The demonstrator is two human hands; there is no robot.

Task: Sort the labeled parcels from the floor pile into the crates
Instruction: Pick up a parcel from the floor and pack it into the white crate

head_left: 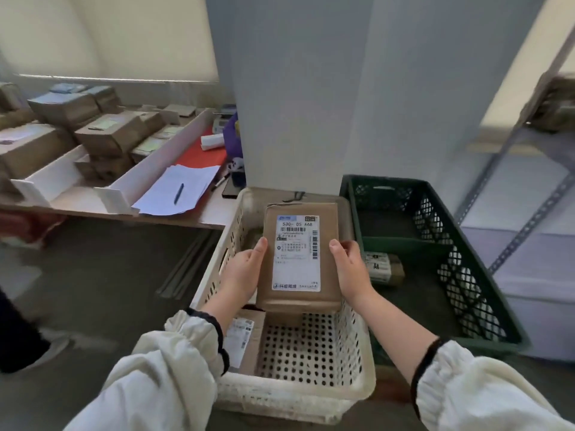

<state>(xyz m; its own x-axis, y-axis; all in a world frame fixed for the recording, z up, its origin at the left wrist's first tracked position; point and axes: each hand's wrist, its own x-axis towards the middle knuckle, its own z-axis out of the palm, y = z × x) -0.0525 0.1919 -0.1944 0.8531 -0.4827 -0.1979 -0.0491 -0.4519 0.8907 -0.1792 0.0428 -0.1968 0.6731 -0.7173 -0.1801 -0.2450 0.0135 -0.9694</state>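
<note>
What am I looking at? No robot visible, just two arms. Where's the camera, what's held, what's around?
There is no machine here: a person does the work with bare hands. The single picture comes from a wide-angle camera on the person's head, looking forward and down, so the arms enter from the bottom. The left hand and right hand grip the sides of a brown cardboard parcel with a white shipping label, held above a white perforated plastic crate with another labelled cardboard parcel inside. To its right stands a dark green plastic lattice crate with a small labelled parcel in it. At left, a table carries stacked cardboard boxes and white papers with a blue pen.
</note>
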